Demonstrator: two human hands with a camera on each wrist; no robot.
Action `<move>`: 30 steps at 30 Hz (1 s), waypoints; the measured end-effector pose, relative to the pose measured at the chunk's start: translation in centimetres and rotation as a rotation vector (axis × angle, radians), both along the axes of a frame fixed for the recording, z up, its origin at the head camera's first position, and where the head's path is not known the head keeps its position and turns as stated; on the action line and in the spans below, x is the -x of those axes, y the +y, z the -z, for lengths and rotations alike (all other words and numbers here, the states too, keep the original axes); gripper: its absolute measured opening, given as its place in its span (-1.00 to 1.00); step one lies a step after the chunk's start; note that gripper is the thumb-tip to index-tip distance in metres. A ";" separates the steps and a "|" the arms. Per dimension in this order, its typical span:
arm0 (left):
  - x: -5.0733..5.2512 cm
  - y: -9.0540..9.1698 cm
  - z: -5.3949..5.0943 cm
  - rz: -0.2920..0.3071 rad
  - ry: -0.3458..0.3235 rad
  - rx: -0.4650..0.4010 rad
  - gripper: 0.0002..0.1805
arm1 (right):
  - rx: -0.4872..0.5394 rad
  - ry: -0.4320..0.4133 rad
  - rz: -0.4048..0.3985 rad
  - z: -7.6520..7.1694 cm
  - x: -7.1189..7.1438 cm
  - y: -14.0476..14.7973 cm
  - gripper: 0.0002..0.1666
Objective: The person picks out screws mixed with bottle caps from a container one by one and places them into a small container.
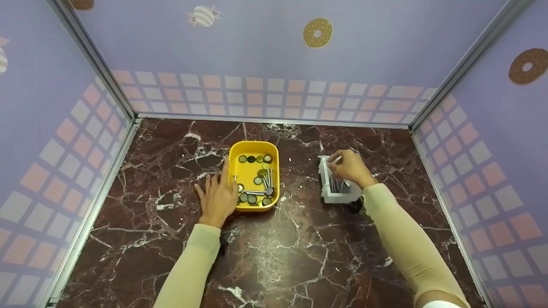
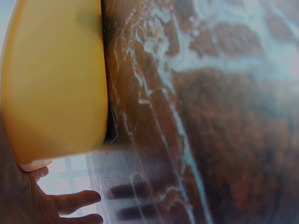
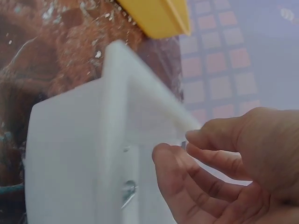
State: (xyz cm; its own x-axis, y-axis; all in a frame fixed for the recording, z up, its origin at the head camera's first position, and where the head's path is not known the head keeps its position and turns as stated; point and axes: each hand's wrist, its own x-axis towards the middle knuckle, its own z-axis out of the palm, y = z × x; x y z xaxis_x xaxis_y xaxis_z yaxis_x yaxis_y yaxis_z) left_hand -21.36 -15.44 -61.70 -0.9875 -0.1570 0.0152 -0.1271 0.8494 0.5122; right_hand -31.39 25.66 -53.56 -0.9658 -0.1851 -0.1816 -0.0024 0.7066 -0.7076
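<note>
Pale yellow fabric on both forearms, forming sleeves [image 1: 190,273], nearest to the head camera. Underneath: dark red-brown surface [image 1: 274,261], white-veined.

Left hand [image 1: 216,201]: rests against the left side of the yellow tray [image 1: 246,172], thumb at the rim, fingers straight and spread apart. Shown by the left wrist camera only: smooth outer wall of the tray in close-up, fingers extended past its end, dark finger-shaped shadows on the surface.

Right hand [image 1: 352,169]: hovers over the white container [image 1: 338,199], to the right of the tray and well apart from it. Fingers half curled; tips of thumb and foremost finger apart, a gap clear in the right wrist view but hard to read from the head. Contact with the container: cannot tell. Shown at close range by the right wrist camera: blurred white rim and a small shiny metal part [image 3: 129,189] inside.

Tray contents, head view only: round discs [image 1: 258,181], green and silver, clustered toward the near end, with metal bolts [image 1: 255,193] among them; further discs in a row along the far end. Container contents, same view: metal rods [image 1: 336,185], partly covered by the right hand.

Farthest back: lilac wall [image 1: 257,47] with pink and white squares.
</note>
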 end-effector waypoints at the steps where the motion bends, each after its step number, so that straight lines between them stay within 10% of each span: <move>1: 0.0 0.0 0.0 0.000 0.000 -0.002 -0.19 | -0.008 0.020 -0.007 -0.3 0.0 -0.1 -0.69; 14: 0.3 -0.1 -0.2 0.020 -0.015 0.032 -0.17 | -0.026 0.115 -0.128 -2.8 -1.7 -4.4 -0.73; 30: 0.5 -0.5 -0.6 0.061 -0.034 0.069 -0.18 | -0.051 0.209 -0.422 -0.6 -3.5 -12.5 -0.73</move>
